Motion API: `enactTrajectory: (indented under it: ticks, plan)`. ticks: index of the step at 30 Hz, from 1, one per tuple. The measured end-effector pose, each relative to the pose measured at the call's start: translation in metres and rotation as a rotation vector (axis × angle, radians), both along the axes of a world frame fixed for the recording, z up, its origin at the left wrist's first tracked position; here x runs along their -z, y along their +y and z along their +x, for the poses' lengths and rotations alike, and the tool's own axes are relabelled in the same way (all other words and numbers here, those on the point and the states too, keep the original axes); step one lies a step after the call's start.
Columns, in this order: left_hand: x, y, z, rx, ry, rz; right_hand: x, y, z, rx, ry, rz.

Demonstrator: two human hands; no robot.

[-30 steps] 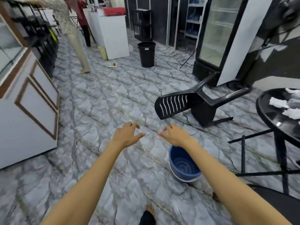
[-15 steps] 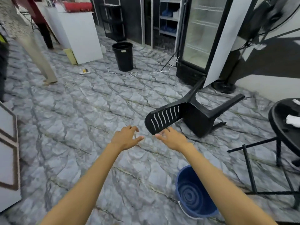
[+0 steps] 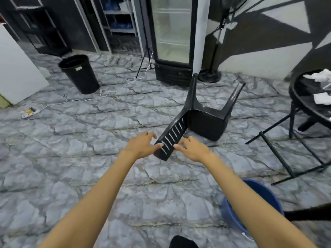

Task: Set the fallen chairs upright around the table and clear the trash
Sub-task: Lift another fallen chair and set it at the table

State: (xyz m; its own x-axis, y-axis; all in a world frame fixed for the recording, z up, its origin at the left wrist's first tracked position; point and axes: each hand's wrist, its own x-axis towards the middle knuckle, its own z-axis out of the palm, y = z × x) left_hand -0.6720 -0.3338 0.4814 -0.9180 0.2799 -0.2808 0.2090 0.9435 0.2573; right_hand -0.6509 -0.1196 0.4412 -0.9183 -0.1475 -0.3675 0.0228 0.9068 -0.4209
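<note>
Closer now: you've stepped up to the fallen chair (image 3: 206, 122) since half a second back. Both arms have stretched out to its slatted backrest (image 3: 170, 140), and the blue bucket (image 3: 265, 194) has dropped to the lower right of the frame.

Chair sits centre frame, tipped over on the floor (image 3: 71, 158). Its legs point up and away toward the glass-door fridge (image 3: 172, 33); the backrest top is the end nearest you.

Left grip (image 3: 141, 147) is at the backrest's left corner, fingers spread. The thumb is at the edge, contact can't be told. Right grip (image 3: 192, 149) is just beside the right edge, fingers also spread. Both are apart and clamped on nothing.

Desk (image 3: 297, 97) is at the right edge with crumpled white trash (image 3: 320, 98) on top, untouched. Black bin (image 3: 79, 74) stands upper left, well apart.

Step in hand, as I read it: end of the reach for the first chair, with nothing righted or cleared yet.

Next move calls for closing both grips round the backrest's top rail. Then lift and swing so the legs come down, and carry the chair right to the desk. Mind the legs swinging near the fridge.
</note>
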Motion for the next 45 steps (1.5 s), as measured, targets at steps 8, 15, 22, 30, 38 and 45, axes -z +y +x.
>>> enactTrajectory:
  ticks: [8, 15, 22, 30, 38, 45]
  plan:
    - [0.019, -0.015, -0.143, 0.2, -0.043, 0.007, 0.021, -0.02, -0.1, 0.145, -0.046, 0.052]
    - [0.014, -0.009, -0.261, 0.388, -0.076, -0.027, 0.013, -0.025, -0.181, 0.356, -0.049, -0.001]
    - [0.039, 0.002, -0.341, 0.655, -0.128, -0.107, 0.028, -0.042, -0.218, 0.606, -0.054, -0.06]
    - [0.077, 0.007, -0.432, 1.08, -0.122, -0.135, 0.098, -0.122, -0.25, 1.116, -0.027, -0.258]
    - [0.173, -0.028, -0.447, 1.255, -0.261, -0.157, 0.198, -0.222, -0.262, 1.519, 0.172, -0.69]
    - [0.334, -0.021, -0.448, 1.475, -0.151, -0.118, 0.368, -0.268, -0.293, 1.691, 0.49, -0.899]
